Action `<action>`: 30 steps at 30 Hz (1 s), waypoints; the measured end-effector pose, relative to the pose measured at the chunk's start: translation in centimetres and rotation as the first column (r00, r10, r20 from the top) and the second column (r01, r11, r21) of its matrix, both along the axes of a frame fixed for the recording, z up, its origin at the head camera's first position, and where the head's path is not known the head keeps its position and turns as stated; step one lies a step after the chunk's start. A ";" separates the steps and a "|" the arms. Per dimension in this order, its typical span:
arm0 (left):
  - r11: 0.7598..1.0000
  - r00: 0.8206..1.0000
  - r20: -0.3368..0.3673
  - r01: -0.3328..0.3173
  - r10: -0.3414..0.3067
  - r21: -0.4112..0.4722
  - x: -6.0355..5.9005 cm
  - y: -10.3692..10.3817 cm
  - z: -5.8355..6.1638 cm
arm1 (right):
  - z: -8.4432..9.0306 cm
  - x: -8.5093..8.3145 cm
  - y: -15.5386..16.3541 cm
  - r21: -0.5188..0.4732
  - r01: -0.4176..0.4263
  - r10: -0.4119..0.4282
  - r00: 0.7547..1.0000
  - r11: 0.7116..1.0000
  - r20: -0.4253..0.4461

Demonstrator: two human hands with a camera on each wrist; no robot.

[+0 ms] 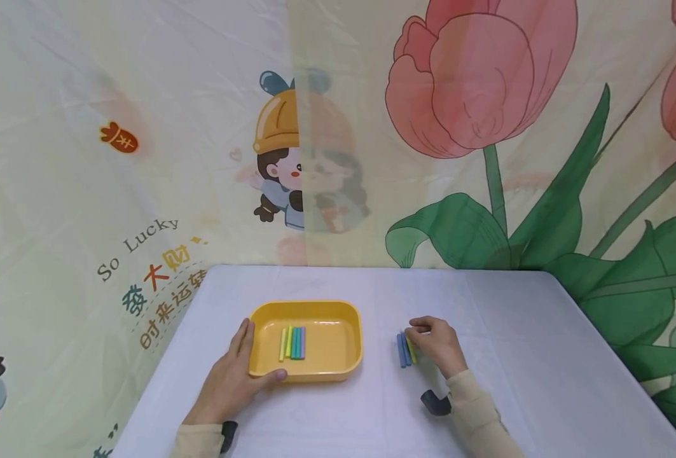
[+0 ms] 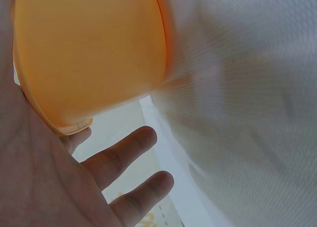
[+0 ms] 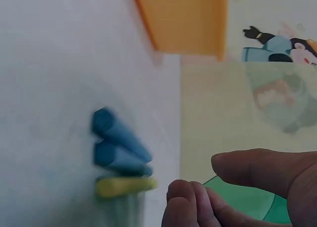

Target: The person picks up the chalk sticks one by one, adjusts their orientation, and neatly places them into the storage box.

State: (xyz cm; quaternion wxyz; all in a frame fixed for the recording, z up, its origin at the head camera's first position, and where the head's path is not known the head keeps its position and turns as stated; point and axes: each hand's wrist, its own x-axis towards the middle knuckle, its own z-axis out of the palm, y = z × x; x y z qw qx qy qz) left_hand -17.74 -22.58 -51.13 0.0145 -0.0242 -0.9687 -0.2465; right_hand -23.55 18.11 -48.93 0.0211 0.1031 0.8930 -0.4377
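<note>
A yellow tray (image 1: 332,313) holds a row of several slim, chalk-like sticks in yellow, teal and purple (image 1: 303,343). My left hand (image 1: 229,381) rests against the tray's left side, its thumb at the front rim. Straight fingers (image 2: 121,155) spread past the tray wall in the left wrist view. To the right of the tray, two blue sticks (image 1: 401,351) and a yellow-green stick (image 1: 412,351) lie side by side on the table. Just above their far ends is my right hand (image 1: 437,343). Its thumb and fingertips stand apart with nothing between them in the right wrist view.
A white cloth covers the table (image 1: 383,420). Behind it hangs a printed curtain (image 1: 343,127) with tulips and cartoon figures. Dark wrist mounts (image 1: 435,403) sit at both cuffs, the right one close to the tabletop.
</note>
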 end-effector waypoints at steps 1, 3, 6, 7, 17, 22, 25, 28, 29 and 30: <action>1.000 1.000 0.001 0.000 0.000 0.001 0.0 0.0 0.0 | -0.2 0.0 0.2 0.022 -0.002 0.002 1.000 1.000 -0.002; 1.000 1.000 0.004 -0.002 0.002 0.000 -0.1 0.0 0.0 | -0.7 0.1 0.5 0.049 -0.009 0.010 1.000 0.999 -0.007; 1.000 1.000 0.003 -0.004 0.004 0.000 -0.1 0.0 0.1 | -1.4 -0.2 0.8 0.065 -0.015 0.015 1.000 0.998 -0.011; 1.000 1.000 0.002 -0.003 0.003 0.001 -0.1 0.0 0.1 | -1.6 -0.2 0.9 0.073 -0.012 0.013 1.000 0.997 -0.010; 1.000 1.000 -0.005 0.008 -0.008 0.006 0.0 0.1 0.0 | -2.3 -0.5 0.4 0.167 -0.002 0.006 1.000 0.986 -0.026; 1.000 0.999 -0.029 0.014 -0.014 0.004 -0.1 0.0 0.0 | -2.2 -0.7 0.0 0.189 0.004 0.000 1.000 0.982 -0.019; 1.000 1.000 -0.025 0.012 -0.012 0.006 -0.1 0.0 -0.1 | -2.1 -0.8 -0.2 0.192 0.003 0.001 1.000 0.981 -0.020; 1.000 1.000 -0.015 0.011 -0.011 0.012 -0.1 -0.1 -0.2 | -2.2 -0.8 -0.2 0.197 0.000 0.005 1.000 0.980 -0.024; 1.000 1.000 -0.014 0.011 -0.011 0.015 -0.1 -0.1 -0.2 | -2.2 -0.8 -0.2 0.196 -0.003 0.008 1.000 0.981 -0.025; 1.000 1.000 -0.012 0.011 -0.011 0.016 -0.1 -0.1 -0.2 | -2.3 -0.9 -0.2 0.196 -0.005 0.011 1.000 0.981 -0.026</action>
